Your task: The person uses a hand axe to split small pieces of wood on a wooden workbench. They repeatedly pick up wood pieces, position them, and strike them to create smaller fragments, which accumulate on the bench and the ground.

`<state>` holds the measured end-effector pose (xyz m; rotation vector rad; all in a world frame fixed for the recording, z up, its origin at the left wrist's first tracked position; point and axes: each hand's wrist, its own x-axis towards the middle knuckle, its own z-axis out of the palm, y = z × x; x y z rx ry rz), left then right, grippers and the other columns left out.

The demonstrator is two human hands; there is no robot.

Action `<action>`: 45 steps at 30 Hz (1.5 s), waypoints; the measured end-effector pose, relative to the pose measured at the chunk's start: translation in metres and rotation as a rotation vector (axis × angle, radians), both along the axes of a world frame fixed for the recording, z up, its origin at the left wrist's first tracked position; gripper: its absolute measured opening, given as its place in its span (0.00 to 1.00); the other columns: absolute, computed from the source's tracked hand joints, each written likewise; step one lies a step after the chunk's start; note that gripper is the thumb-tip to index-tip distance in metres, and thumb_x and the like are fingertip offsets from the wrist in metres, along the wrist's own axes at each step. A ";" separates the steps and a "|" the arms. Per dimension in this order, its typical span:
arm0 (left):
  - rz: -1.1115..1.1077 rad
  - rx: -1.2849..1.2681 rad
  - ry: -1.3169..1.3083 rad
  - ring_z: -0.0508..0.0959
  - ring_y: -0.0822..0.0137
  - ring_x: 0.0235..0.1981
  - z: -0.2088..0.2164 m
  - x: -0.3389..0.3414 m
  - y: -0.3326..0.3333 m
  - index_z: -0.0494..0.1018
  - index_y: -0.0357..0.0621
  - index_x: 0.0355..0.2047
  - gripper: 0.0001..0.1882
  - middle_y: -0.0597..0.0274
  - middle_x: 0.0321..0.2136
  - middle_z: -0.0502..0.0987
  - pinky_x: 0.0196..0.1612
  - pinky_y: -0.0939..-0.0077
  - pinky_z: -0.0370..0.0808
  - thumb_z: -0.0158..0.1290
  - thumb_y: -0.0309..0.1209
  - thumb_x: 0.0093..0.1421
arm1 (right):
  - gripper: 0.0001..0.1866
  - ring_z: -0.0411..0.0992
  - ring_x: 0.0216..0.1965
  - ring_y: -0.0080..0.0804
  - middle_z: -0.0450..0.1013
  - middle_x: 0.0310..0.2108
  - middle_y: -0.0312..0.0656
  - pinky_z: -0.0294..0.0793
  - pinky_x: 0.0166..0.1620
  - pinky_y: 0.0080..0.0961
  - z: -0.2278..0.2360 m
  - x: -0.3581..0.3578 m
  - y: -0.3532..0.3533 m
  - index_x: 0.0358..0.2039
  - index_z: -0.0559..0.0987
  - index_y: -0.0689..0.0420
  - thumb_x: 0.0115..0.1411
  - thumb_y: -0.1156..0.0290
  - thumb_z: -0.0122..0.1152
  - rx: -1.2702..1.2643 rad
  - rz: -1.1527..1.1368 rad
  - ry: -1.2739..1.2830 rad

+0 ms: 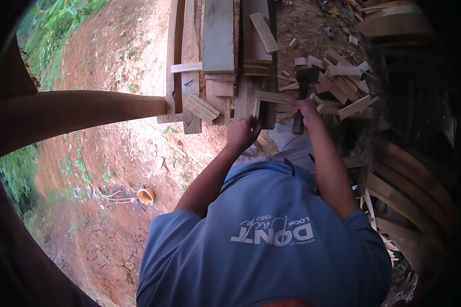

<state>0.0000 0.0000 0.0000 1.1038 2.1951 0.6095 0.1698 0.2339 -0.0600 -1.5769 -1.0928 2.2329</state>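
Two narrow pale wood strips meet at a corner in front of me. My left hand (pixel 244 131) is closed on the lower end of the short strip (pixel 256 108). The longer strip (pixel 273 97) runs from that corner to my right hand (pixel 306 109), whose fingertips touch its end. A hammer (pixel 307 76) with a dark head also passes under my right hand, which is wrapped round the middle of its handle. The handle's lower end sticks out below the fingers. Beside my left hand, a small stack of wood pieces (pixel 202 108) lies on the bench.
Long planks (pixel 218 41) form the bench ahead. Offcuts (pixel 343 82) are heaped at its right, and a loose slat (pixel 264 33) lies on top. A curved timber (pixel 82 115) juts in from the left. An orange bowl-like container (pixel 146 196) sits on the dirt ground.
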 end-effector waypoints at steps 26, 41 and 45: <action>0.200 0.071 -0.187 0.80 0.47 0.34 0.016 -0.018 -0.018 0.72 0.36 0.42 0.15 0.46 0.31 0.78 0.42 0.58 0.76 0.51 0.39 0.72 | 0.17 0.65 0.20 0.20 0.70 0.22 0.32 0.67 0.25 0.20 0.005 0.001 -0.005 0.27 0.73 0.53 0.51 0.74 0.79 0.052 0.000 -0.017; -0.064 0.359 -0.090 0.78 0.49 0.41 0.024 -0.072 0.053 0.82 0.38 0.41 0.10 0.46 0.39 0.76 0.47 0.58 0.75 0.50 0.21 0.65 | 0.18 0.66 0.18 0.20 0.70 0.21 0.32 0.65 0.23 0.23 0.007 0.000 -0.011 0.28 0.72 0.54 0.51 0.76 0.78 0.080 -0.048 -0.031; -0.090 0.425 -0.025 0.78 0.47 0.42 0.011 -0.078 0.069 0.83 0.39 0.41 0.08 0.47 0.39 0.78 0.48 0.57 0.75 0.54 0.24 0.65 | 0.18 0.66 0.17 0.21 0.69 0.20 0.32 0.65 0.22 0.24 0.011 -0.004 -0.014 0.27 0.72 0.54 0.50 0.76 0.79 0.132 -0.042 -0.066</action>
